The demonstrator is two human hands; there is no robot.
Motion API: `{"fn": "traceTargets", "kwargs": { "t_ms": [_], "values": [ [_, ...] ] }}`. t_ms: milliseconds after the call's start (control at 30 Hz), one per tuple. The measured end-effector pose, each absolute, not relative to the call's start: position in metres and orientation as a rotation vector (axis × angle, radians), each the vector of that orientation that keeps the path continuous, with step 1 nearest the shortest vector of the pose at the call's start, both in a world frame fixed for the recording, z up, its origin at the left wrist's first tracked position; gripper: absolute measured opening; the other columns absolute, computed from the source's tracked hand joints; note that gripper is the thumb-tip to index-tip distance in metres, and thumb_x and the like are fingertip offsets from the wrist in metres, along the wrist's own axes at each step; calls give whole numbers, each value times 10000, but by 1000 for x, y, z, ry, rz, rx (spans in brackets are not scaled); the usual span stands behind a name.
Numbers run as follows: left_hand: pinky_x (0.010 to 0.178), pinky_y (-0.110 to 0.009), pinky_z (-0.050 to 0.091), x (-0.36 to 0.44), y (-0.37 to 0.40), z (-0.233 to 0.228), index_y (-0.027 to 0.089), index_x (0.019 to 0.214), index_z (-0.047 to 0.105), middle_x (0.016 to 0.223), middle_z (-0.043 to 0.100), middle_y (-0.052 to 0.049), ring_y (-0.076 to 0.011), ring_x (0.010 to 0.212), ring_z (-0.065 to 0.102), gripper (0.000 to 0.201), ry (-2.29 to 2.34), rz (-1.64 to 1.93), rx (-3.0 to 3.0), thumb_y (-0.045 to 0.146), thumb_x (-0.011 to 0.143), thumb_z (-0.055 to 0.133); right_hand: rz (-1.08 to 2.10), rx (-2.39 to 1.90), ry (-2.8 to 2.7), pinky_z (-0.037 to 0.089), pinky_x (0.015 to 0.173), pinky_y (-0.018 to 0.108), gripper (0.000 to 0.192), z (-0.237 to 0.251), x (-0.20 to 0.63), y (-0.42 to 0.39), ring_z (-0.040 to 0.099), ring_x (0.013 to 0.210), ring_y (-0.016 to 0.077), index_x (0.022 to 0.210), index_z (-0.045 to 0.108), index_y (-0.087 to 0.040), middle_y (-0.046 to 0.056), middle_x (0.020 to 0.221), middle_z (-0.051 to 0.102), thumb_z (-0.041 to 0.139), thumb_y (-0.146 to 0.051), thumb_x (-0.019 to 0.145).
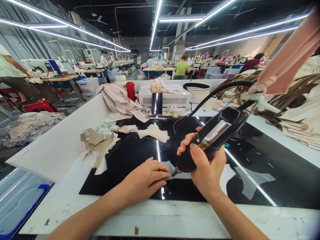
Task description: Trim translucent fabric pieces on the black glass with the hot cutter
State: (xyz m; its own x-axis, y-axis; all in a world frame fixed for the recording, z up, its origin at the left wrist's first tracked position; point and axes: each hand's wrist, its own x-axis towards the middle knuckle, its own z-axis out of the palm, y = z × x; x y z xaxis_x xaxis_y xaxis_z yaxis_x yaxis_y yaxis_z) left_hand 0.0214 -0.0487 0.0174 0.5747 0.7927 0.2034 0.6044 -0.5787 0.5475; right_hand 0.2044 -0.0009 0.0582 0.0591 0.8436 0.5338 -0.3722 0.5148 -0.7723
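The right hand (206, 166) has its grip wrapped round a black corded tool (215, 130), metal tip at a translucent white piece (169, 166). At the piece's nine o'clock edge, the left hand (147, 176) lies palm down, grip slightly spread. From there, a cream scrap (153, 132) lies toward eleven, beige bundle (100, 143) toward ten, phone (157, 104) toward twelve.

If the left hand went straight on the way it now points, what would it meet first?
Most likely the metal tip of the black tool in the right hand, just ahead of the left hand, though depth is hard to judge.
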Motion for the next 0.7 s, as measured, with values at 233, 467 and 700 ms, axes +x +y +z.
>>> {"fn": "traceTargets", "kwargs": {
  "t_ms": [233, 467, 700],
  "values": [
    [1218, -538, 268, 22, -49, 20, 271, 1214, 691, 1311, 650, -47, -219, 1226, 602, 247, 1148, 590, 2384, 227, 988, 602, 999, -475, -1198, 529, 598, 302, 359, 57, 206, -4, 613, 664, 137, 1176, 539, -296, -38, 873, 632, 743, -311, 882],
    [1227, -516, 253, 23, -49, 22, 269, 1211, 688, 1284, 660, -40, -208, 1205, 609, 239, 1148, 596, 2377, 232, 998, 586, 971, -497, -1221, 525, 582, 294, 343, 57, 206, -4, 616, 663, 138, 1178, 539, -302, -33, 883, 636, 730, -285, 894],
    [1233, -482, 234, 22, -48, 27, 246, 1204, 668, 1270, 683, -38, -199, 1230, 591, 233, 1136, 632, 2358, 197, 993, 582, 960, -527, -1207, 521, 573, 288, 357, 58, 211, 2, 611, 651, 138, 1167, 550, -297, -37, 860, 634, 754, -297, 873]
  ]
}}
